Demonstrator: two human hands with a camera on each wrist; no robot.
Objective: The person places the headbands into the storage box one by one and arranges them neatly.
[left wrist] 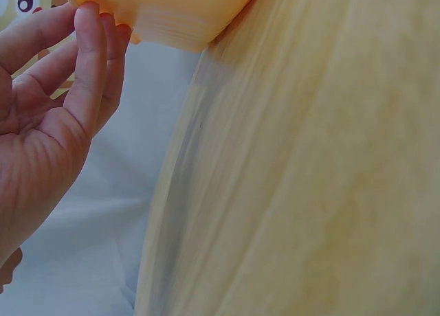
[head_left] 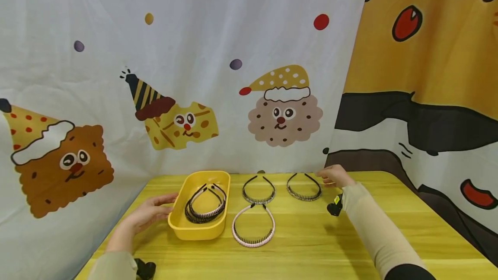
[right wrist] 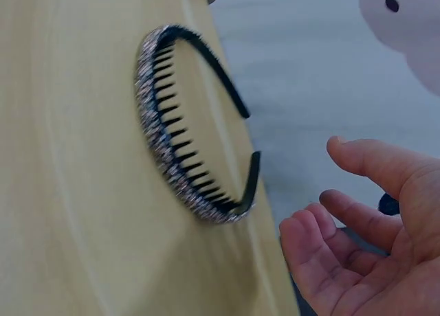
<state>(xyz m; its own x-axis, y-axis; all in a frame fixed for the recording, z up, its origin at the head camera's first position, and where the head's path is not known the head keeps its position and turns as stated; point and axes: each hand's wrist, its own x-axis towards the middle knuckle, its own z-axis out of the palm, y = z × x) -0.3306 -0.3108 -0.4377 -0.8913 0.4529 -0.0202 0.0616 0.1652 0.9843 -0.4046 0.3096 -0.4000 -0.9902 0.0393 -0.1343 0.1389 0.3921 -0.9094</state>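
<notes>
A yellow plastic basket (head_left: 199,233) stands left of centre on the table, with several headbands (head_left: 206,218) lying together inside it. My left hand (head_left: 145,215) is at the basket's left side. In the left wrist view its fingertips touch the basket wall (left wrist: 179,24), the fingers only slightly bent. On the far right of the row lies a glittery headband with black comb teeth (right wrist: 148,103). Beside its open ends my right hand (right wrist: 378,227) hovers with loosely bent fingers, holding nothing. Another glittery headband (head_left: 258,202) lies to its left, and a pink headband (head_left: 253,244) lies nearer me.
The yellow wood-grain table (head_left: 303,254) ends at a hanging cloth (head_left: 218,20) printed with cartoon snacks, close behind the basket and the back headbands. A small black device (head_left: 334,208) is worn at my right wrist, another (head_left: 145,268) at the left.
</notes>
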